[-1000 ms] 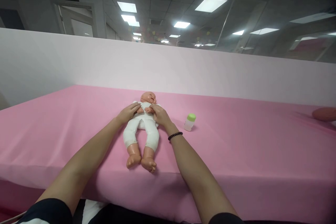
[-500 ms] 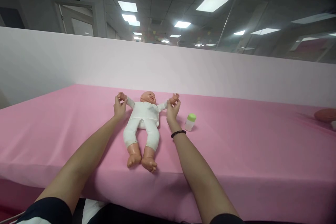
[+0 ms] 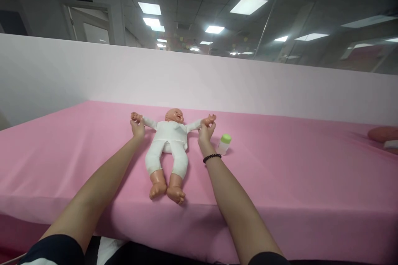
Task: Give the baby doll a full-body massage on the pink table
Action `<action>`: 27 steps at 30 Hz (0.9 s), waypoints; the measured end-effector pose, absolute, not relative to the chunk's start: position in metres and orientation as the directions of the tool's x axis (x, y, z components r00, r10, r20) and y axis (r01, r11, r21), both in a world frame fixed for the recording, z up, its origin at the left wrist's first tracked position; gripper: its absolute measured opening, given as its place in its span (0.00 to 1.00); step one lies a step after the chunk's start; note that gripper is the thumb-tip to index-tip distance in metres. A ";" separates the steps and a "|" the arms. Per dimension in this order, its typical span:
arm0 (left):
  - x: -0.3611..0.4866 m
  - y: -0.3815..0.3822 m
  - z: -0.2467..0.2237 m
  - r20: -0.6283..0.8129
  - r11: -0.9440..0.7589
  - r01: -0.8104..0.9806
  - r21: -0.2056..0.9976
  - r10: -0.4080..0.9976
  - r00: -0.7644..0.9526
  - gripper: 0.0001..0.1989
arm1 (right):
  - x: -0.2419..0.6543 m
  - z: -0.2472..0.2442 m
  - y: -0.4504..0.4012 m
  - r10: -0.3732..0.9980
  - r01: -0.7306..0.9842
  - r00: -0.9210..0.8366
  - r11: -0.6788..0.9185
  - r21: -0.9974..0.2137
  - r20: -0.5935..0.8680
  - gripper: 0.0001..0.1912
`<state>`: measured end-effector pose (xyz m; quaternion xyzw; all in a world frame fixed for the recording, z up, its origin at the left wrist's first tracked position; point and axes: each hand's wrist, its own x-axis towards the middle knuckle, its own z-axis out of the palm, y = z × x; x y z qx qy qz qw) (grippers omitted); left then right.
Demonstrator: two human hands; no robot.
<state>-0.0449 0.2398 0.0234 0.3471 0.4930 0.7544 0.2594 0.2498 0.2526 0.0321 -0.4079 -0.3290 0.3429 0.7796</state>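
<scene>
A baby doll (image 3: 169,132) in a white cloth body lies on its back on the pink-covered table, head away from me and feet towards me. My left hand (image 3: 137,128) is closed round the doll's wrist on the left side. On the other side my right hand (image 3: 205,133), with a dark beaded bracelet (image 3: 212,157) behind it, grips the doll's other wrist. Both doll arms are stretched out sideways. Just right of my right hand stands a small translucent bottle (image 3: 224,145) with a green cap.
The pink cover (image 3: 289,165) spreads over the table and hangs down its front edge. A low white wall (image 3: 199,78) runs along the back, with glass above it. At the far right edge lies part of a skin-toned object (image 3: 382,134), cut off by the frame.
Both my hands have moved outward, drawing the doll's arms further apart and straighter. The doll's body and the bottle stay in place.
</scene>
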 end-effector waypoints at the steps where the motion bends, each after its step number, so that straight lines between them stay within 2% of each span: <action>1: -0.040 0.236 0.025 0.362 -0.415 0.051 0.908 0.719 -0.593 0.15 | 0.245 0.035 0.249 0.787 -0.195 0.498 0.511 -0.837 0.365 0.33; 4: -0.030 0.223 0.028 0.622 -0.534 0.325 0.780 0.718 -0.313 0.16 | 0.231 0.038 0.236 0.687 -0.002 0.224 0.710 -0.704 0.692 0.27; 6: -0.027 0.217 0.028 0.699 -0.586 0.477 0.655 0.709 -0.090 0.18 | 0.223 0.035 0.229 0.630 0.125 0.012 0.770 -0.626 0.777 0.23; 10: -0.028 0.215 0.023 0.687 -0.641 0.651 0.407 0.685 0.245 0.16 | 0.221 0.028 0.225 0.554 0.380 -0.343 0.820 -0.428 0.758 0.27; 12: -0.029 0.218 0.020 0.673 -0.665 0.663 0.345 0.667 0.318 0.15 | 0.223 0.027 0.226 0.511 0.421 -0.442 0.844 -0.332 0.737 0.29; 14: -0.030 0.219 0.019 0.670 -0.672 0.668 0.319 0.658 0.343 0.15 | 0.226 0.027 0.227 0.488 0.430 -0.477 0.855 -0.291 0.731 0.30; 17: -0.030 0.219 0.018 0.677 -0.661 0.680 0.317 0.660 0.327 0.15 | 0.227 0.027 0.227 0.495 0.423 -0.464 0.853 -0.307 0.735 0.31; 20: -0.031 0.215 0.021 0.691 -0.618 0.688 0.382 0.685 0.232 0.17 | 0.224 0.030 0.225 0.551 0.371 -0.321 0.821 -0.433 0.770 0.28; 23: -0.030 0.214 0.025 0.704 -0.583 0.596 0.551 0.709 0.043 0.19 | 0.224 0.036 0.226 0.601 0.187 -0.080 0.792 -0.581 0.795 0.21; 25: -0.030 0.217 0.028 0.681 -0.557 0.452 0.696 0.713 -0.170 0.18 | 0.227 0.040 0.230 0.638 0.045 0.092 0.764 -0.644 0.764 0.23; 27: -0.031 0.223 0.030 0.583 -0.516 0.271 0.813 0.718 -0.381 0.18 | 0.234 0.043 0.237 0.705 -0.071 0.262 0.696 -0.715 0.660 0.27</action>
